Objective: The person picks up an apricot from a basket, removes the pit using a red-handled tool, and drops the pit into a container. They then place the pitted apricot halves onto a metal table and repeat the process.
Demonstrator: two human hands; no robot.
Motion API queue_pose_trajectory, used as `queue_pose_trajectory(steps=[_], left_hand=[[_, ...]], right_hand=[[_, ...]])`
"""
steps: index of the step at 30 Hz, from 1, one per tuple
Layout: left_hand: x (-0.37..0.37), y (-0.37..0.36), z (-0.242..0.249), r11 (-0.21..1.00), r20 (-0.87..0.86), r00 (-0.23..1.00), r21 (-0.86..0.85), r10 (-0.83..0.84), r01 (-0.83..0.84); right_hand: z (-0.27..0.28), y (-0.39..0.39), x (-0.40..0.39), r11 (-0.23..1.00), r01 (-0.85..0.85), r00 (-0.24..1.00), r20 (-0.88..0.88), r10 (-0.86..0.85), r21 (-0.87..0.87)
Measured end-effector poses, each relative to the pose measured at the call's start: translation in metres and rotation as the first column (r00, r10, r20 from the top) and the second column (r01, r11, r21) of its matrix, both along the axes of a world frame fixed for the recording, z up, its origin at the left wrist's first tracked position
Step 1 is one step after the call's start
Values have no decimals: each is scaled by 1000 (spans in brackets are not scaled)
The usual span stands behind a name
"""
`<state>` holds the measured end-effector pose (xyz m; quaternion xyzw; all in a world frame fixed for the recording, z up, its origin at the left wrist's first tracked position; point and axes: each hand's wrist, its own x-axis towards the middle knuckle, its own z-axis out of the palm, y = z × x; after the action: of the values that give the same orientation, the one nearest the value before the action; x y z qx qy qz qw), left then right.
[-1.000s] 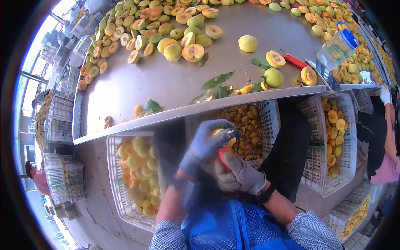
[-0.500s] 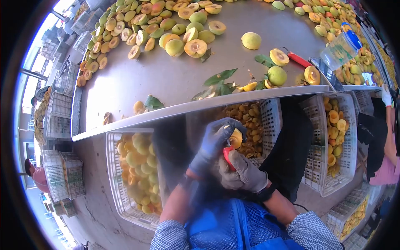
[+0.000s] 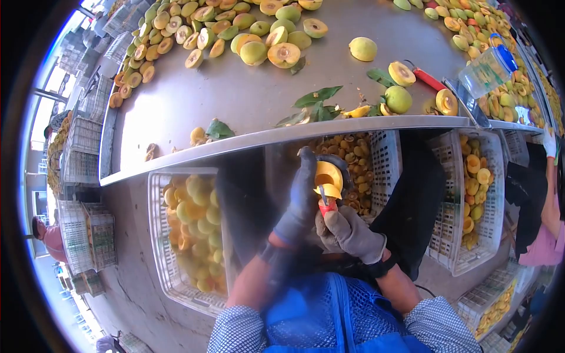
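My left hand (image 3: 305, 187), in a dark blue-grey glove, cups a hollowed yellow peach half (image 3: 327, 172) over the crate below the table edge. Its thumb points up, apart from the fruit, while the fingers wrap round the far side. In my right hand (image 3: 356, 236), gloved in pale grey, is a small red-handled knife (image 3: 326, 206) with its blade upward. The blade meets a yellow piece at the lower rim of the peach half. Directly beyond the hands stands a white crate (image 3: 385, 170) with many cut yellow pieces (image 3: 347, 154).
Peach halves (image 3: 253, 52) are heaped on the metal table (image 3: 194, 112). Leaves (image 3: 318, 97), another red-handled tool (image 3: 428, 79) and a clear blue-lidded container (image 3: 485, 73) lie near its edge. Fruit-filled crates flank my legs, left (image 3: 159, 235) and right (image 3: 491, 235). A person's gloved hand (image 3: 549, 141) shows far right.
My left thumb has lifted away from the peach half, which now shows its hollow side. My right hand has shifted slightly right, and a yellow piece shows at the knife blade.
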<state>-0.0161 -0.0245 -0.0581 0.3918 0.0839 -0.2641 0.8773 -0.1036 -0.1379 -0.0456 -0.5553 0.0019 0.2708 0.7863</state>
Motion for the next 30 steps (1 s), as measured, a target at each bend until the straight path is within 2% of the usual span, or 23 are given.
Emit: queue_pose_trajectory(steps=[1,3,4,5,6,7,8,9,10,11,13,15,16,17,19,21,22,23,25,26,28,29,30], left_hand=[[-2,0,2,1000,2,1000,0,3,-3],[-5,1,10,940,133,988,321,79,-118],[-1,5,7,948,91,985,273,144,-163],[1,18,10,914,3,981,363,193,-181],[-1,40,15,900,149,978,392,145,-193],[-4,65,26,833,318,947,515,34,-203],[-4,93,31,636,471,874,713,-122,-295],[-3,122,35,392,555,772,814,-310,-428],[-4,152,49,304,517,765,853,-383,-425],[-3,173,72,121,416,729,898,-544,-422],[6,187,98,-109,371,625,798,-687,-593],[31,165,117,-18,525,644,767,-557,-641],[42,142,128,55,520,749,834,-411,-549],[67,133,121,58,560,633,771,-535,-634],[113,97,114,4,536,589,742,-604,-671],[168,73,90,-53,476,521,700,-708,-712],[188,56,91,-115,364,605,786,-708,-608],[209,52,71,-124,367,599,774,-712,-621],[223,38,75,-98,323,704,868,-633,-486],[224,35,72,-94,324,698,867,-639,-488],[221,34,58,216,511,693,855,-507,-472],[221,35,51,219,516,689,852,-509,-476],[220,35,46,295,532,712,846,-458,-443]], right_hand=[[-1,-2,0,998,-13,999,-33,16,63],[-2,-10,0,992,-28,998,-56,36,126],[-1,-16,-3,922,30,969,-239,69,386],[1,-20,-4,788,135,905,-398,148,601],[8,-23,0,886,33,950,-289,116,463],[-1,-23,0,884,30,952,-284,117,466],[-17,-23,0,834,278,846,-533,23,477],[-26,-25,1,753,507,666,-745,-34,419],[-23,-30,1,910,299,837,-537,-105,287],[-25,-26,1,909,294,842,-531,-100,294],[-30,-15,4,949,315,903,-314,-293,22],[-31,-12,8,958,283,900,-354,-253,35],[-38,-11,7,974,226,927,-312,-211,15],[-45,-12,8,984,176,949,-266,-173,-10],[-41,-14,12,989,142,968,-203,-148,-41],[-20,-17,11,980,200,899,-401,-177,16],[-29,-20,6,975,221,900,-385,-205,-3],[-30,-21,4,974,228,902,-376,-212,-2],[-29,-25,3,970,244,879,-417,-229,-19],[-30,-25,5,967,252,878,-416,-237,-18],[-31,-20,7,967,255,889,-388,-241,-16],[-39,-18,9,966,259,891,-383,-245,-16],[-51,-17,13,978,203,959,-195,-207,-38]])
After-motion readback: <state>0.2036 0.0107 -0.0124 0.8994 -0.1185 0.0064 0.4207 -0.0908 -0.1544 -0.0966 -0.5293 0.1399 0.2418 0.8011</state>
